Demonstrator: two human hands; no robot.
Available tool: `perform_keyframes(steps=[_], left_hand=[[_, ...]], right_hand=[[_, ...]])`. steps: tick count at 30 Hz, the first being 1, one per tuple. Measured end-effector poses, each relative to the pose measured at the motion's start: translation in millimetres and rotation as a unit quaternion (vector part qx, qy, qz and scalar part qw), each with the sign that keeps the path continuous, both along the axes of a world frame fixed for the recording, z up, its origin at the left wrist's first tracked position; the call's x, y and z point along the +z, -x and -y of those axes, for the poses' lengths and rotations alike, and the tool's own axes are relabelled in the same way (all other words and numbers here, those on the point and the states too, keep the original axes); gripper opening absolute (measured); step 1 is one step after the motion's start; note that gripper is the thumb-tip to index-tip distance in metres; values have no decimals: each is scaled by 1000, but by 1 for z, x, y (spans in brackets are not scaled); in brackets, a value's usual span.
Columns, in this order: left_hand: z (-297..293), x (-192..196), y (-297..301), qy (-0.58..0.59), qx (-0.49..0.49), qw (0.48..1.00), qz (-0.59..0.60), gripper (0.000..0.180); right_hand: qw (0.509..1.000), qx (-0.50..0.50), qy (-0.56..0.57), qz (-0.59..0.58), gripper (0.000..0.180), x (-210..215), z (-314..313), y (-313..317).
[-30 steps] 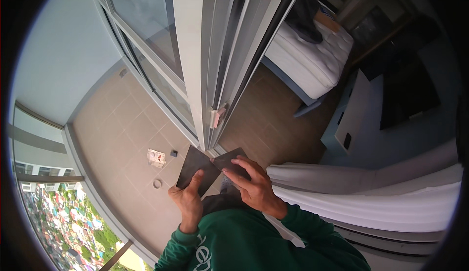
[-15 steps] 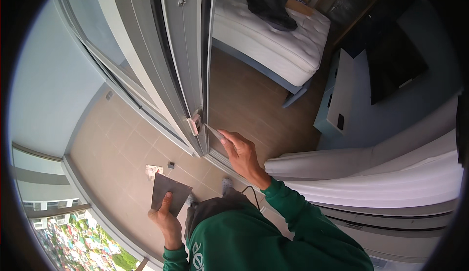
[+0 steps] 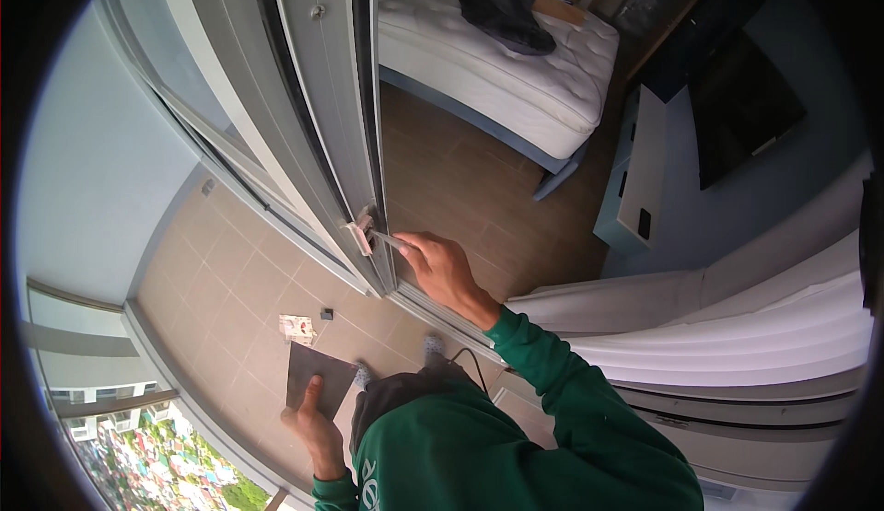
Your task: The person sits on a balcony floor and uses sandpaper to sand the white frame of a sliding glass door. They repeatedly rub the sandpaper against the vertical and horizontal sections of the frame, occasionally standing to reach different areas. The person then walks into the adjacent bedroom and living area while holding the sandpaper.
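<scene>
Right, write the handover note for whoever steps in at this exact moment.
Left hand: holds a flat grey sheet low over the balcony tiles, thumb on top.
Right hand: pinches a thin tool, its tip at the small fitting on the sliding door frame.
Done: tool is at the fitting.
Left: whether the fitting is loose or fixed cannot be told. A small packet lies on the tiles.

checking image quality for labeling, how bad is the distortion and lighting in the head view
Head view: strong fisheye, so the sliding door frame bows toward the dark round rim; daylight falls evenly on the balcony tiles, the room beyond the bed is dimmer; the right hand and left hand are sharp, without motion blur.
</scene>
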State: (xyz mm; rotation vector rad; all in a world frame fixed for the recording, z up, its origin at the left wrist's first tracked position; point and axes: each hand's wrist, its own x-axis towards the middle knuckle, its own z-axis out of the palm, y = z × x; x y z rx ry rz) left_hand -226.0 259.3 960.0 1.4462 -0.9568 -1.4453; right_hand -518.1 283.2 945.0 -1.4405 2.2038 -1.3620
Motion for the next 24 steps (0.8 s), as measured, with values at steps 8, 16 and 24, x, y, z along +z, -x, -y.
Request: perform_keyframes(steps=[8, 16, 24], left_hand=[[-2, -7, -3, -6, -10, 1000, -6, 27], [-6, -5, -8, -17, -2, 999, -28, 28], [-4, -7, -10, -6, -19, 999, -29, 29]], right_hand=[[997, -41, -18, -64, 17, 6, 10, 3], [988, -10, -53, -142, 24, 11, -25, -21], [927, 108, -222, -283, 88, -9, -12, -25]])
